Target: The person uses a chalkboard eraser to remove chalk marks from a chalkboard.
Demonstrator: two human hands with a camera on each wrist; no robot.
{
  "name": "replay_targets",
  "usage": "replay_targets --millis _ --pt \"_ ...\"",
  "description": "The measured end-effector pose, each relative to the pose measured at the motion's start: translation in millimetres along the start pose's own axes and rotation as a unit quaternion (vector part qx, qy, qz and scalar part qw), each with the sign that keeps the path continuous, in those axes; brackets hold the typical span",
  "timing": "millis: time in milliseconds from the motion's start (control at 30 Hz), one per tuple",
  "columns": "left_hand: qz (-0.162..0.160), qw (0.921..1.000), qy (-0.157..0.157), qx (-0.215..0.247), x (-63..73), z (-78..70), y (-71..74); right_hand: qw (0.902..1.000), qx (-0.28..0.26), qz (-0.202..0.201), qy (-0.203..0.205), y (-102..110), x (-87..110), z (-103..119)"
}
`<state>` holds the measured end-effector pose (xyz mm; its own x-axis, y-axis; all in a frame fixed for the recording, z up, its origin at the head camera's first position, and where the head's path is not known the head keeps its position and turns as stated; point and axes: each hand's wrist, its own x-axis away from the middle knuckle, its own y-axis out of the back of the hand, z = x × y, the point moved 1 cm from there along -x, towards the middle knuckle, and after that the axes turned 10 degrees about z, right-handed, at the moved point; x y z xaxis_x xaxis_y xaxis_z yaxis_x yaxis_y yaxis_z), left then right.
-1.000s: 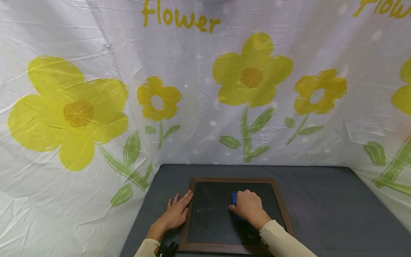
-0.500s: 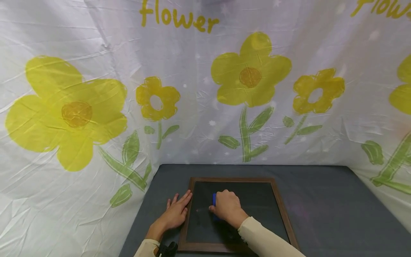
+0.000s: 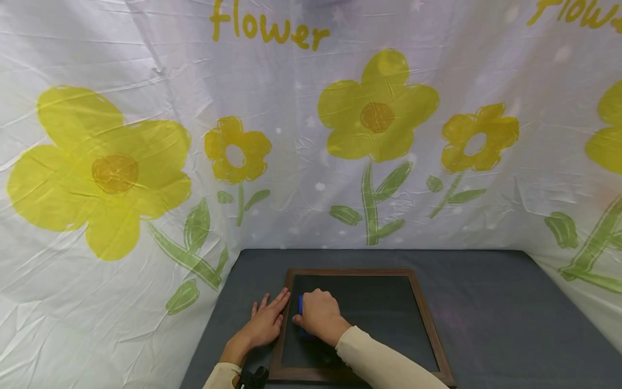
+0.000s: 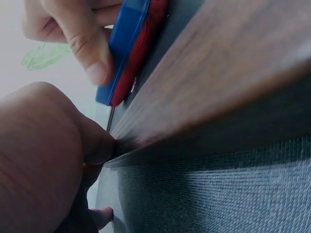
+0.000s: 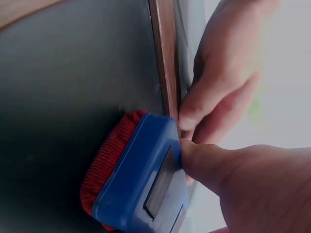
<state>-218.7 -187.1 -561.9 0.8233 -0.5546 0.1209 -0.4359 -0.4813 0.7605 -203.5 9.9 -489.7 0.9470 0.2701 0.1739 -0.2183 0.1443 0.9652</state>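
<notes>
"So, what does our right hand (image 3: pixel 320 316) hold?"
"We grip the blue eraser (image 5: pixel 141 174), red underside (image 5: pixel 108 165) on the blackboard (image 3: pixel 381 313), near its left edge."
"Our left hand (image 3: pixel 264 326)?"
"We rest its extended fingers (image 3: pixel 281 298) against the wooden frame (image 3: pixel 350 272)."

eraser (image 5: pixel 129 189): blue body with rounded corners, dark rectangular inset (image 5: pixel 159 183) in its back, red ribbed fabric layer (image 5: pixel 108 162) underneath. i see it gripped in the right hand (image 3: pixel 320 312), which hides most of it from my head view. fabric side faces the board; i cannot confirm contact along its whole length. position: near the board's left edge, just beside the frame, long axis roughly along it.

board (image 3: pixel 374 319): dark panel, brown wood-look frame (image 3: pixel 427 319), lying flat. i note the left hand (image 3: pixel 262 326) at its left side, fingertips touching the frame.
</notes>
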Motion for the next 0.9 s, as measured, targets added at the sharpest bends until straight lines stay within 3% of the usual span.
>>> replay_targets --millis 333,467,800,900 --pt "-0.002 0.9999 0.005 0.009 4.5 -4.4 1.4 0.9992 0.035 0.003 0.017 -4.1 -5.4 20.2" --pt "0.006 0.9996 0.026 0.005 4.8 -8.7 2.7 0.9993 0.036 0.01 0.008 -3.5 -5.7 22.6" --pt "0.006 0.9996 0.028 -0.009 0.7 -8.8 2.6 0.9994 0.027 0.018 -0.009 -2.9 -6.7 16.4" --pt "0.006 0.9998 0.016 -0.006 0.7 -7.7 4.3 0.9998 0.006 0.019 -0.007 -1.9 -7.8 8.4"
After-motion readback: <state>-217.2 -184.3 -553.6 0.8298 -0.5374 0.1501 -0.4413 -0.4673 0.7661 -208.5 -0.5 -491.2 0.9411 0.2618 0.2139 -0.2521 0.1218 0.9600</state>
